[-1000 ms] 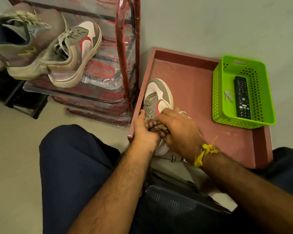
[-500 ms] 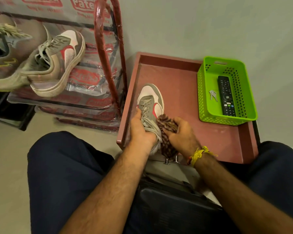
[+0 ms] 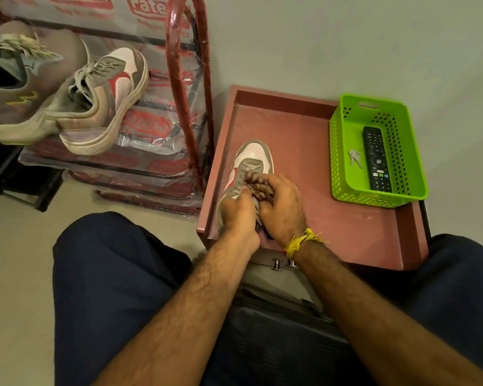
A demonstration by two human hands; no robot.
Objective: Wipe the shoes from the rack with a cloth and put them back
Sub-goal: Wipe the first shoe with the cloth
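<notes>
On the rack [image 3: 188,87], at ten o'clock, the matching shoe [image 3: 101,98] is left waiting. On the tray [image 3: 346,232], the shoe being cleaned [image 3: 253,160] is gripped at its heel end by the left hand [image 3: 239,215], fingers curled. At two o'clock of it, the cloth [image 3: 260,186], half a second ago bunched at the shoe's right side, is now pressed onto the laces by the clenched right hand [image 3: 283,207]. Wiping appears to be mid-way; the basket [image 3: 343,174] sits untouched at three o'clock.

a home: a shoe rack [image 3: 188,87] with sneakers [image 3: 101,104], and a remote [image 3: 376,160] in a basket [image 3: 339,151].
</notes>
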